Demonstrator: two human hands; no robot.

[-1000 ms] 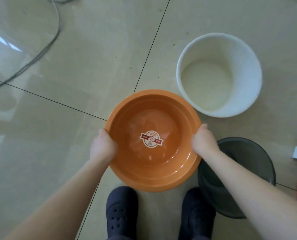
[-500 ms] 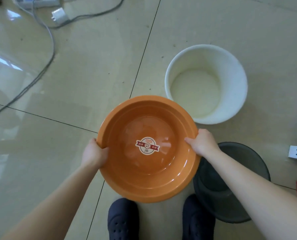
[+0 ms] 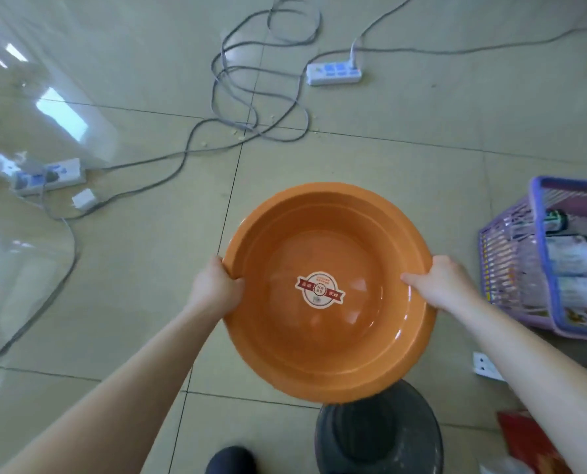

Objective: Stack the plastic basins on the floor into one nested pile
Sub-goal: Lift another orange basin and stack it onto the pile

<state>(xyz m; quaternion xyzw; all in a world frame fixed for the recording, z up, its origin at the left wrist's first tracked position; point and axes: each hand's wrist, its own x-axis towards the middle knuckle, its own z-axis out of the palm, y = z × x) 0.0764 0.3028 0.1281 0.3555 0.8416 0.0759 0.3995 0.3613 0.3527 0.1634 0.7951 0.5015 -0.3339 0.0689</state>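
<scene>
Tiled floor (image 3: 405, 138), beige w/ dark grout lines, seen from above. Clear plastic sheet (image 3: 28, 107) is spread over the far-left area. Orange basin (image 3: 329, 340) is held upright at centre, above the floor, round label at its bottom; its near rim overlaps the dark basin below in view. Dark basin (image 3: 381, 439) is seen near, right of centre, on the floor, partly hidden by the orange one. Purple basket (image 3: 545, 254) stands at the right edge w/ bottles inside. Grey cables (image 3: 261, 97) are looped across the far floor, betw. two power strips: one far, right of centre (image 3: 334, 73), one at left (image 3: 50, 174); a white adapter lies just beside the left strip. Left hand (image 3: 216, 285) is closed on the basin's left rim, thumb over the inner edge. Right hand (image 3: 446, 285) is closed on the right rim, thumb inside. A dark shoe (image 3: 230, 460) is visible at the near edge. A red object (image 3: 528, 439) lies near right; identity cannot be told.
</scene>
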